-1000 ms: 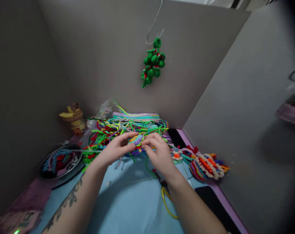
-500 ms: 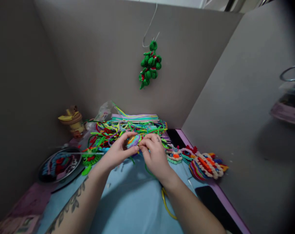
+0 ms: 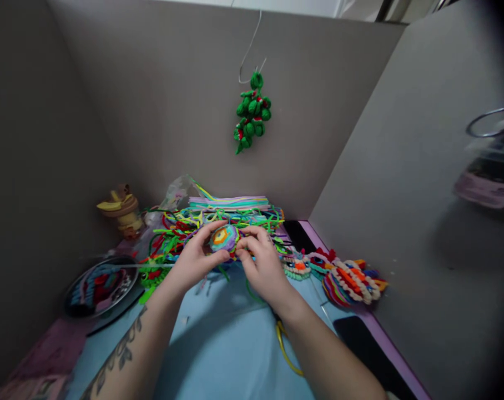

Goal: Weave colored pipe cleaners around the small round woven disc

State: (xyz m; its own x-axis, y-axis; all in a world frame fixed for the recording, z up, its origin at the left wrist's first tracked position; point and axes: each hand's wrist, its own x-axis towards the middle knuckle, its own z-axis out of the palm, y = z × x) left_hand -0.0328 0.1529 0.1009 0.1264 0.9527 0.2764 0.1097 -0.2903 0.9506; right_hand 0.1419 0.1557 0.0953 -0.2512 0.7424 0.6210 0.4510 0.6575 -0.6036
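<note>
The left hand [image 3: 198, 261] cups one side of the round yarn piece [image 3: 223, 237] above the counter [image 3: 218, 339], apparently to steady it while the right hand [image 3: 262, 264] seems to pinch its near-right edge. Coloured strands [image 3: 229, 204] lie just beyond, presumably for easy reach.

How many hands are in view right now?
2: the left hand holding the round crocheted piece from its left, and the right hand at its right edge.

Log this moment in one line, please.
left hand: holds round multicolour piece | right hand: fingers pinched at its edge | green ornament: hanging above
</note>
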